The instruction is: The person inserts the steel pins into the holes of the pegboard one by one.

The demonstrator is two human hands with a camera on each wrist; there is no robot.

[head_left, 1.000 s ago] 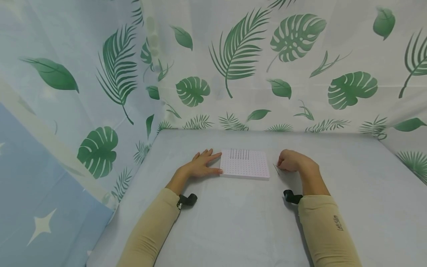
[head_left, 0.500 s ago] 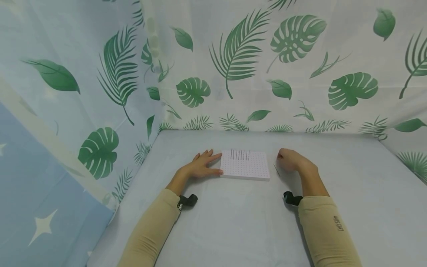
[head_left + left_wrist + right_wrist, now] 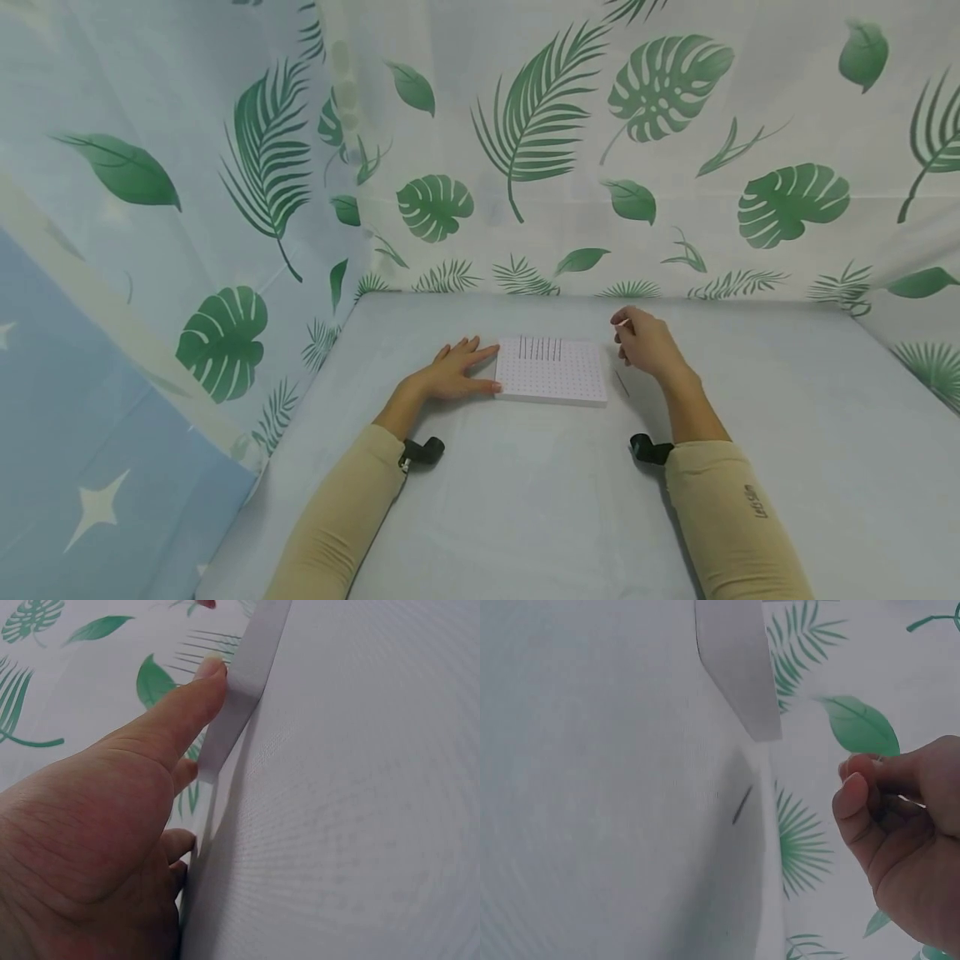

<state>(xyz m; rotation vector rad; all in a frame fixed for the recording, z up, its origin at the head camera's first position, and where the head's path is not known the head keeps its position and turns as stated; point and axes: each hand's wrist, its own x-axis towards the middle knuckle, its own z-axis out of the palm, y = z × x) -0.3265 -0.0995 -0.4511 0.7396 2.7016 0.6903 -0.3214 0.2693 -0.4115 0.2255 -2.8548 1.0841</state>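
A white pegboard (image 3: 555, 379) dotted with a grid of small holes lies flat on the table. Several thin dark pins (image 3: 540, 347) stand in a row near its far edge. My left hand (image 3: 452, 372) rests at the board's left side, thumb and forefinger spread against the edge; the left wrist view has the thumb (image 3: 191, 697) straight along the board's side. To the right of the board, my right hand (image 3: 647, 340) is raised, with thumb and forefinger (image 3: 859, 765) pinching a pin that the fingertips almost wholly hide. Below that hand a loose pin (image 3: 622, 382) lies on the table.
A pale cloth covers the table (image 3: 525, 500). Behind it hangs a white curtain (image 3: 555, 233) printed with green leaves, and another leaf curtain (image 3: 187, 242) closes the left side. Both wrists carry small black cameras (image 3: 424, 451).
My right hand has risen from beside the loose pin and moved away toward the back and slightly left, turning at the wrist. The loose pin stays on the table; my left hand and the board keep their places.
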